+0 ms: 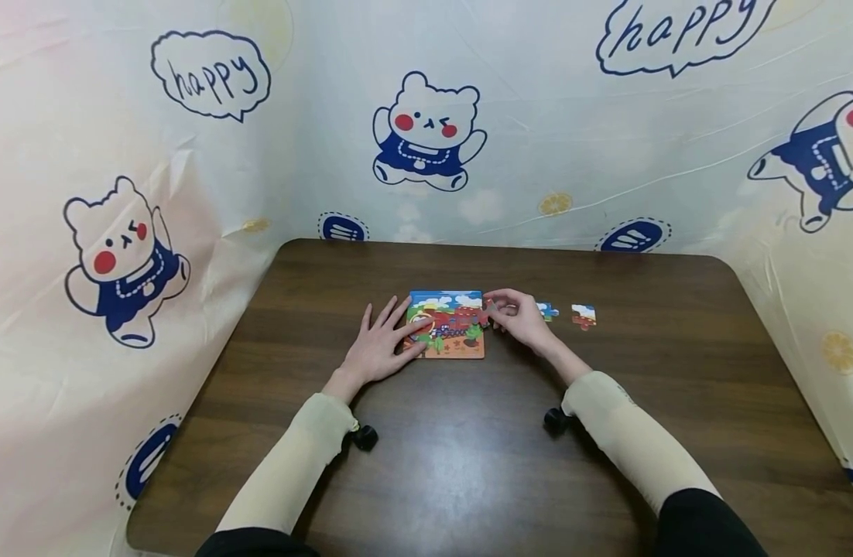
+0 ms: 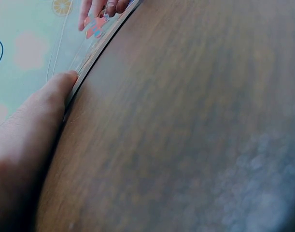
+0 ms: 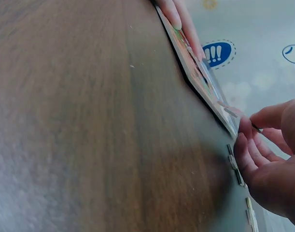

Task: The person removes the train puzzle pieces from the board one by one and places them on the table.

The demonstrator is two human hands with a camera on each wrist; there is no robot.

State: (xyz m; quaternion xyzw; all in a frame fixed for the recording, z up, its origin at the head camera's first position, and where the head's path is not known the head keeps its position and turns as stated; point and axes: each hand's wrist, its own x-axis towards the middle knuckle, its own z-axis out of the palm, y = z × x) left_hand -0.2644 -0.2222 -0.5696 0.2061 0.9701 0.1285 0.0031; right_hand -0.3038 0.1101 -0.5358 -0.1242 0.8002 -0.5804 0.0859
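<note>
A picture jigsaw puzzle [image 1: 457, 350] in a flat tray lies toward the far side of the table, showing blue sky, a red vehicle and green plants. My left hand [image 1: 374, 350] rests over its left part with fingers spread, covering some of the picture. At the puzzle's right edge, my right hand [image 1: 518, 317] pinches a small jigsaw piece [image 2: 95, 27] between thumb and fingers. From the right wrist camera, the piece shows edge-on as a thin dark strip, and those fingertips are right by the tray's corner.
Right of my right hand lie loose jigsaw pieces: a blue one [image 1: 549, 311], partly behind the hand, and a white, blue and red one [image 1: 584, 316]. The brown wooden table [image 1: 440, 464] meets a printed cloth backdrop [image 1: 531, 116] at the back and sides.
</note>
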